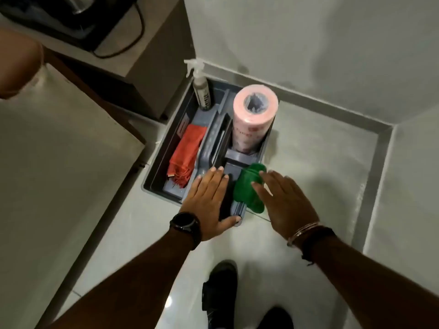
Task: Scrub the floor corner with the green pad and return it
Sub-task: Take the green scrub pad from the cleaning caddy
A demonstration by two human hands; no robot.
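The near right compartment of the grey caddy is covered by both hands. Part of the green pad is hidden under the fingers of the right hand. The label on the spray bottle is too small to be read. The black appliance is cut off by the top edge. Both shoes are cropped at the bottom edge.

Both arms reach forward; left hand and right hand are spread flat, palms down, side by side.
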